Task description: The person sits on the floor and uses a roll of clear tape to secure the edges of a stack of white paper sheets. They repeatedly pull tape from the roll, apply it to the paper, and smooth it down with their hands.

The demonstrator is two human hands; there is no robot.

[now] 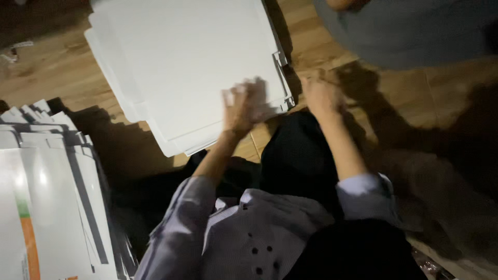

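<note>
A stack of flat white cardboard sheets (181,62) lies on the wooden floor (57,67) in front of me. My left hand (244,106) rests on the near right corner of the top sheet, blurred by motion, fingers spread over the cardboard. My right hand (321,93) hovers just right of the stack's corner, over the floor, fingers curled; whether it grips anything cannot be made out. Both arms wear pale rolled-up sleeves.
A pile of folded white boxes with grey and orange stripes (46,207) sits at the lower left. Another person in blue-grey clothing (410,31) is at the upper right. Dark shadows fall across the floor on the right.
</note>
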